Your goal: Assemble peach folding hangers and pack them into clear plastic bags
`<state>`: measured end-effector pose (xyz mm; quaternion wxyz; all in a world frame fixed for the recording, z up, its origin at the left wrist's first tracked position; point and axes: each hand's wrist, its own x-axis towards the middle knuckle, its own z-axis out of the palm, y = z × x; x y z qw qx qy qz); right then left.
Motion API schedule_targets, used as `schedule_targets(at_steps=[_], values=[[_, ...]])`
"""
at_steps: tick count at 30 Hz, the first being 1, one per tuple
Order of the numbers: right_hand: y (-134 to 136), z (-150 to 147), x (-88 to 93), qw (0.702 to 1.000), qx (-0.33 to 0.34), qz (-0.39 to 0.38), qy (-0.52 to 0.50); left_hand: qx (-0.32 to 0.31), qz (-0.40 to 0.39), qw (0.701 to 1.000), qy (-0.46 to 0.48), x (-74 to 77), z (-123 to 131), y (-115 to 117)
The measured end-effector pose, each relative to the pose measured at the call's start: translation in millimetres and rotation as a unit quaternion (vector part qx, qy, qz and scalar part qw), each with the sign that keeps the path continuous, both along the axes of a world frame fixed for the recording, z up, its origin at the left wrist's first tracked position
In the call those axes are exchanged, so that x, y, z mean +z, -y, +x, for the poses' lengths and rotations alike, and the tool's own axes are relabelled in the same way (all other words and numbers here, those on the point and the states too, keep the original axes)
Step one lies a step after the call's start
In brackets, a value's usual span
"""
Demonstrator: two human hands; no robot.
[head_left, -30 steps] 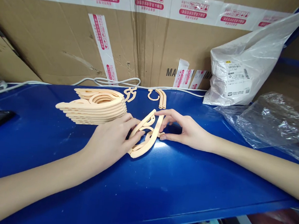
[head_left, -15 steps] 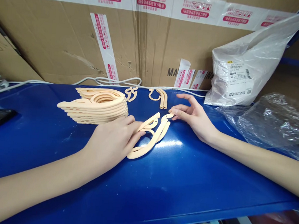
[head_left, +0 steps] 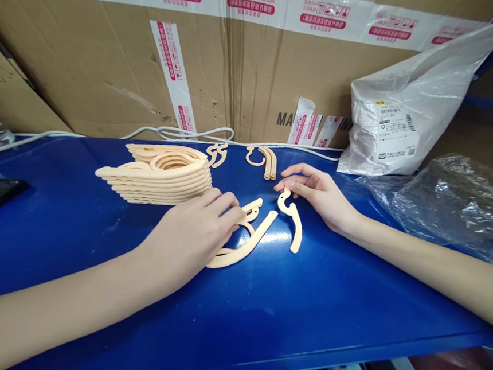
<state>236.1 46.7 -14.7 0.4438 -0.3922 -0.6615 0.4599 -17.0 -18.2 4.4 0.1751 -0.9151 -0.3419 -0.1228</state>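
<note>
Now the hook piece (head_left: 292, 219) is off the hanger frame (head_left: 241, 243) and lies alone on the blue table (head_left: 260, 324), just right of it; half a sec ago the two were joined. Right hand (head_left: 319, 194) pinches the hook's curled top w/ thumb and forefinger. Left hand (head_left: 194, 232) presses flat on the frame's left end, fingers closed over it. So the split looks done. Stack of hangers (head_left: 161, 176) sits behind the left hand; loose hooks (head_left: 266, 161) near the boxes.

Peach hanger pcs (head_left: 246, 239) & stack (head_left: 161, 176), glossy blue table (head_left: 260, 318), brown cardboard boxes (head_left: 110, 69) w/ red-white tape.
</note>
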Motion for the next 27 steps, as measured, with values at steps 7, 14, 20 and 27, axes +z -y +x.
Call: schedule_targets(at_steps=[7,14,20,27], values=[[18.3,-5.4,6.9,0.938,0.001,0.244,0.248,-0.009,0.03,0.998,-0.055,6.4,-3.9,-1.1],[33.4,-8.8,11.3,0.831,0.046,0.409,0.373,-0.016,0.06,0.997,-0.046,5.0,-4.1,-4.8],[33.3,-9.1,12.2,0.789,-0.044,0.435,0.432,-0.007,0.067,0.996,-0.053,6.0,-2.1,-6.8],[39.8,-11.8,14.4,0.72,-0.108,0.409,0.551,0.006,0.089,0.994,-0.068,6.0,0.7,3.6]])
